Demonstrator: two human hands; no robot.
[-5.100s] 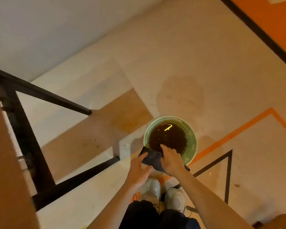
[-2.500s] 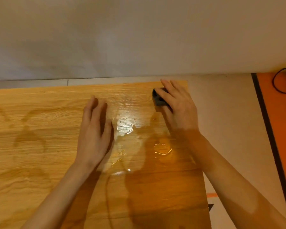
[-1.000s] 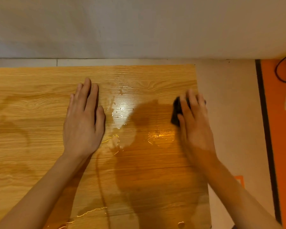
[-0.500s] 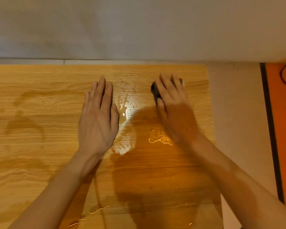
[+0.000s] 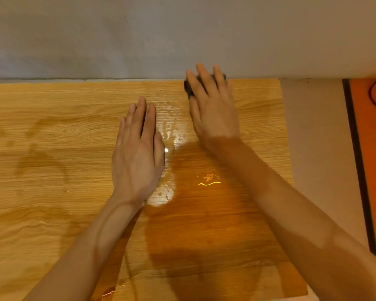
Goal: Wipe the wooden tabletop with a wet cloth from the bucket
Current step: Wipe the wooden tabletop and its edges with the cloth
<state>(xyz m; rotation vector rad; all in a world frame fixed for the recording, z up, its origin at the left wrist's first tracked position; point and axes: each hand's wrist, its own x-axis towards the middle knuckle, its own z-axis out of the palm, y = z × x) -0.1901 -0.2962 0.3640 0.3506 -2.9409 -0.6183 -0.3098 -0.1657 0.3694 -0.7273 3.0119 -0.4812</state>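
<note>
Our right hand [image 5: 213, 109], fingers straight, presses dark cloth [image 5: 188, 89] at bench [image 5: 52, 127] far edge, upper centre; left hand [image 5: 138, 153] flat, relaxed, mid-frame.

Tabletop [image 5: 52, 131] light honey-yellow wood grain, darker wet streaks and glossy patches. Cloth [image 5: 188, 89] dark, near black. Wall [image 5: 139, 35] plain grey-white. Floor [image 5: 317, 137] beige, with black stripe [image 5: 356, 148] and orange area [image 5: 371, 159].

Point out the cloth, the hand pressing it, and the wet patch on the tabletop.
dark cloth [image 5: 188, 89]: head view, left edge showing beside the fingers.
right hand [image 5: 213, 109]: head view, back of hand.
wet patch [image 5: 172, 129]: head view, glossy streaks between the hands.
</note>
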